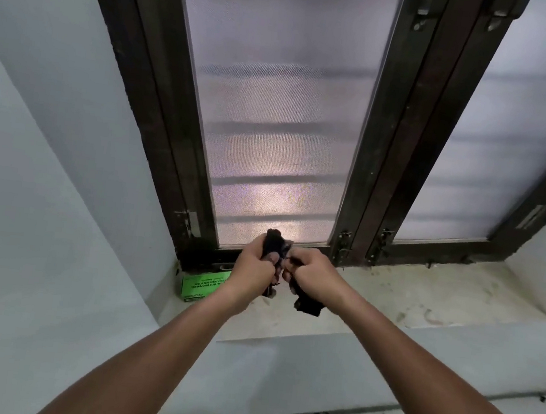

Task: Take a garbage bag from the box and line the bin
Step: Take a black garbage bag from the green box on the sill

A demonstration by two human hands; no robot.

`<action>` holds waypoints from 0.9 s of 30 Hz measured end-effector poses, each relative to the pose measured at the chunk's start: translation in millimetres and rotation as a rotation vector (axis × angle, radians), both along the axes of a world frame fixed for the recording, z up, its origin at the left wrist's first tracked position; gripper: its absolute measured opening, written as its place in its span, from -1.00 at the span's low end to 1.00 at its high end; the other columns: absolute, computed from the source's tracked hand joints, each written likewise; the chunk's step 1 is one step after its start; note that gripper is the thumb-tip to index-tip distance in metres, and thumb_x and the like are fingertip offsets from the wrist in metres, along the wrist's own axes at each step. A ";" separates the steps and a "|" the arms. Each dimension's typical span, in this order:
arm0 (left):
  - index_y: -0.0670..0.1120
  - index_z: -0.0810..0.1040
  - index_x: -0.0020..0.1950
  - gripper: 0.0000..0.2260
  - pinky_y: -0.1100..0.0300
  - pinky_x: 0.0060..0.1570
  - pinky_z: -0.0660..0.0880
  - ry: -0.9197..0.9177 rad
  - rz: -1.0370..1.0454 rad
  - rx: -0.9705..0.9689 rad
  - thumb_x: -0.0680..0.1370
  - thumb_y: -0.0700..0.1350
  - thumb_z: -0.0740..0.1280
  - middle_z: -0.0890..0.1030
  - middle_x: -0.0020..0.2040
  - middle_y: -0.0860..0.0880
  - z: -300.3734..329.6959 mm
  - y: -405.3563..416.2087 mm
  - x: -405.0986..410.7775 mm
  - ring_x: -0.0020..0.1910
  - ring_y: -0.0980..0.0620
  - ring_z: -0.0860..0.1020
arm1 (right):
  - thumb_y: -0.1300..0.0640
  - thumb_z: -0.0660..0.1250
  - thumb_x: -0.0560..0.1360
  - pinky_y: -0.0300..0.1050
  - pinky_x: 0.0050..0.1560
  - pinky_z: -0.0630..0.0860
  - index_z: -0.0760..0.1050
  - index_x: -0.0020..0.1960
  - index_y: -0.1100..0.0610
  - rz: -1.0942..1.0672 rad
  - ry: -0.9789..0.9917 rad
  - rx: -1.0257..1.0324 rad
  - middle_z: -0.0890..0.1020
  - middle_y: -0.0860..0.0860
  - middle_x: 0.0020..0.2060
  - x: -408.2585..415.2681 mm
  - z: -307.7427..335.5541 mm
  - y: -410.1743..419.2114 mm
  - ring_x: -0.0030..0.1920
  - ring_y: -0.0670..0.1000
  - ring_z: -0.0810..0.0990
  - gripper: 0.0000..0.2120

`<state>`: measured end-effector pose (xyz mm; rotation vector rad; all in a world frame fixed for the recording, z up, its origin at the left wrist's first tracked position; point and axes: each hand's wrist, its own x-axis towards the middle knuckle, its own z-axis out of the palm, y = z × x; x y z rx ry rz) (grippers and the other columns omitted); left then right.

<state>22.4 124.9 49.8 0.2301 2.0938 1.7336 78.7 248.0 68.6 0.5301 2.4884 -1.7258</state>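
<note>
Both forearms reach far to the windowsill [425, 292], where left hand [252, 269] and right hand [311, 274], fingers curled, grip a black garbage bag [308, 304] beside the green box [203, 284]; unfolding and lining remain, bin unseen.

The garbage bag [275, 246] is black and still folded into a narrow, crumpled strip, held up in front of the window just above the sill. One end sticks up above my left hand [254, 266]; the other hangs out below my right hand [311, 274], both hands curled round it close together. The box [203, 285] is bright green with dark print, lying on the sill's left end against the window frame corner, just left of my left wrist.
</note>
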 end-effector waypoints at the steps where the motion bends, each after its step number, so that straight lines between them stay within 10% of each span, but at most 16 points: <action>1: 0.14 0.56 0.04 -0.64 0.14 -0.39 0.40 0.026 -0.031 -0.049 0.67 -0.30 0.12 0.49 -0.35 -0.04 1.9 0.0 -1.0 -0.45 0.03 0.41 | 0.34 0.17 0.52 -0.14 -0.37 0.43 0.51 -0.23 0.20 0.041 -0.019 0.082 0.53 0.07 -0.37 -1.8 3.1 3.1 -0.40 0.05 0.46 -0.79; 6: 0.11 0.52 0.07 -0.67 0.28 -0.45 0.38 0.226 -0.260 -0.313 0.62 -0.32 0.15 0.51 -0.26 -0.02 8.2 -4.6 -5.1 -0.41 0.04 0.39 | 0.29 0.18 0.50 -0.22 -0.29 0.42 0.48 -0.27 -0.11 0.230 -0.091 0.490 0.56 -0.13 -0.28 -2.6 8.8 24.5 -0.23 -0.03 0.55 -0.66; 13: -0.03 0.38 0.28 -0.84 0.02 -0.26 0.55 -0.087 -0.098 0.023 0.70 -0.17 0.24 0.64 -0.17 -0.11 7.6 -6.5 -13.5 -0.31 -0.07 0.60 | 0.37 0.15 0.50 -0.12 -0.20 0.46 0.59 -0.20 0.02 -0.003 -0.025 -0.202 0.64 -0.05 -0.39 -10.3 1.5 30.2 -0.30 0.00 0.59 -0.64; 16: -0.12 0.45 0.27 -0.82 0.03 -0.18 0.51 -0.259 -0.028 0.066 0.67 -0.15 0.29 0.67 -0.11 -0.11 -0.7 -15.7 -16.0 -0.19 -0.11 0.62 | 0.51 0.06 0.38 -0.07 -0.17 0.48 0.56 0.12 0.09 -0.129 -0.126 -0.416 0.59 0.16 0.00 -10.0 -20.7 35.5 -0.09 0.10 0.56 -0.49; 19: -0.16 0.51 0.27 -0.79 0.07 -0.21 0.46 -0.355 0.015 0.120 0.64 -0.21 0.30 0.63 -0.07 -0.17 -6.6 -23.6 -14.1 -0.10 -0.16 0.57 | 0.52 0.11 0.36 0.21 0.07 0.60 0.41 0.32 -0.02 -0.169 -0.150 -0.252 0.44 0.20 0.23 -15.2 -53.0 41.1 0.13 0.26 0.54 -0.34; 22: -0.09 0.56 0.22 -0.83 0.04 -0.15 0.51 -0.390 0.055 0.117 0.65 -0.17 0.29 0.65 0.05 -0.17 -16.2 -32.5 -11.0 -0.05 -0.15 0.58 | 0.49 0.17 0.47 0.12 -0.08 0.67 0.40 0.32 -0.07 -0.199 -0.159 -0.153 0.51 0.13 0.17 -24.2 -75.1 40.9 -0.04 0.12 0.61 -0.40; 27: 0.13 0.58 0.26 -0.77 -0.01 0.00 0.52 -0.396 0.115 0.020 0.64 -0.05 0.28 0.66 0.16 -0.08 -32.6 -43.9 -5.8 0.03 -0.08 0.58 | 0.20 0.45 0.46 0.04 0.10 0.51 0.55 0.12 -0.17 -0.032 -0.036 0.800 0.48 -0.04 0.17 -33.2 -103.4 50.8 0.16 0.08 0.45 -0.66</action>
